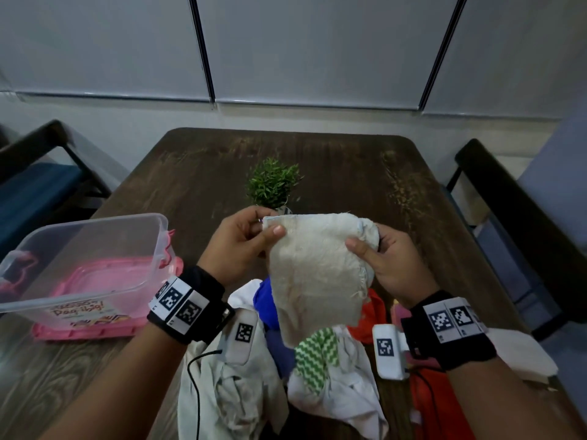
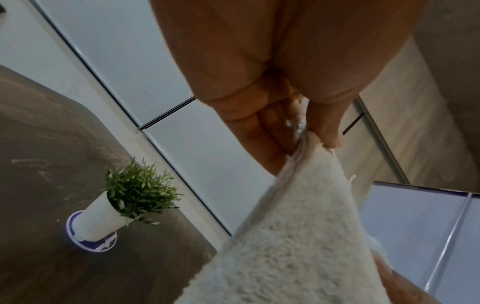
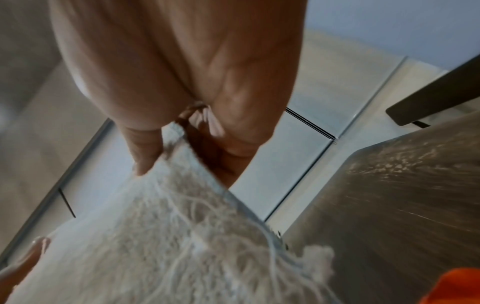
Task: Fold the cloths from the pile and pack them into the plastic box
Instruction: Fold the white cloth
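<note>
A person's left hand (image 1: 244, 239) and right hand (image 1: 386, 262) hold a cream terry cloth (image 1: 314, 274) up above a dark wooden worktop (image 1: 349, 173), each pinching one upper corner. The left thumb presses the cloth's front face against the fingers (image 2: 270, 131) curled behind it; the left wrist view shows the corner caught between thumb tip and fingers. On the other side the right thumb lies across the front of the cloth with the right fingers (image 1: 386, 241) wrapped behind a bunched edge, and the right wrist view shows loose threads trailing from the frayed hem there. The cloth hangs from the two grips, its lower end drooping over the pile of cloths (image 1: 286, 369) that lies directly beneath the hands. In that pile a blue piece (image 1: 265, 301), a green-and-white zigzag piece (image 1: 316, 350), white pieces and an orange piece (image 1: 428, 404) can be made out. The clear plastic box (image 1: 82, 265) stands open to the left of the left hand, resting on a pink lid (image 1: 82, 331), with no cloth seen inside it. Just beyond the fingers, a small green plant (image 1: 273, 182) in a white pot (image 2: 96, 220) stands upright on a blue-rimmed coaster. Dark chairs (image 1: 521, 223) flank the worktop on both sides. Both wrists wear black bands bearing printed square markers.
</note>
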A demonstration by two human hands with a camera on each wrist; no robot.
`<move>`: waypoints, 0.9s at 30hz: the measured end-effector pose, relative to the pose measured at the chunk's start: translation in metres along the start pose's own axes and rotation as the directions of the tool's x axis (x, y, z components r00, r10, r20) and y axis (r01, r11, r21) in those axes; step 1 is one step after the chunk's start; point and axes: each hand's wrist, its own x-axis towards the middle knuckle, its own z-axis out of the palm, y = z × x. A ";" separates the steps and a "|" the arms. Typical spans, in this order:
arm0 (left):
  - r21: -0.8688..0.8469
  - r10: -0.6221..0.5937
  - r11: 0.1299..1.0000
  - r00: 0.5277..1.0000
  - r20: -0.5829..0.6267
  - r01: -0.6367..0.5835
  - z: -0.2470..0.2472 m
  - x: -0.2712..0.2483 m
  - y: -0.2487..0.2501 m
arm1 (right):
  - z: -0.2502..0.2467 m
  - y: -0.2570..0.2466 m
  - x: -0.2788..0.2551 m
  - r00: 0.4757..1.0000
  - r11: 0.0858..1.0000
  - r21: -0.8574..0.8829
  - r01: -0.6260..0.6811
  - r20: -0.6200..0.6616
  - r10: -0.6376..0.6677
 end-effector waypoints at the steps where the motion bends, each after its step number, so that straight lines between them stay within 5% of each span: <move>1: -0.005 -0.022 1.000 1.000 0.007 0.022 0.002 -0.002 -0.003 | -0.001 0.005 -0.001 1.000 0.999 -0.026 -0.020 -0.005 0.020; 7: -0.033 -0.085 0.996 0.996 -0.010 0.085 0.019 -0.002 -0.020 | -0.008 0.025 -0.003 0.995 0.993 -0.093 -0.079 -0.071 0.073; 14: -0.088 0.012 0.996 1.000 0.004 -0.011 0.025 -0.003 -0.007 | -0.016 0.013 -0.002 0.994 0.999 -0.047 0.021 -0.106 -0.026; 19: -0.104 -0.183 0.975 0.977 0.113 0.195 0.028 -0.030 -0.060 | -0.022 0.054 -0.034 0.982 0.983 -0.057 -0.173 0.065 0.176; 21: 0.014 -0.302 0.952 0.938 0.171 0.304 0.033 -0.052 -0.094 | -0.023 0.086 -0.056 0.948 0.957 -0.137 -0.257 0.155 0.277; 24: 0.223 -0.500 0.864 0.823 0.268 0.452 0.040 -0.088 -0.141 | -0.025 0.130 -0.090 0.826 0.864 -0.323 -0.386 0.298 0.479; 27: 0.379 -0.589 0.795 0.751 0.298 0.474 0.045 -0.111 -0.169 | -0.028 0.159 -0.114 0.725 0.781 -0.465 -0.416 0.348 0.594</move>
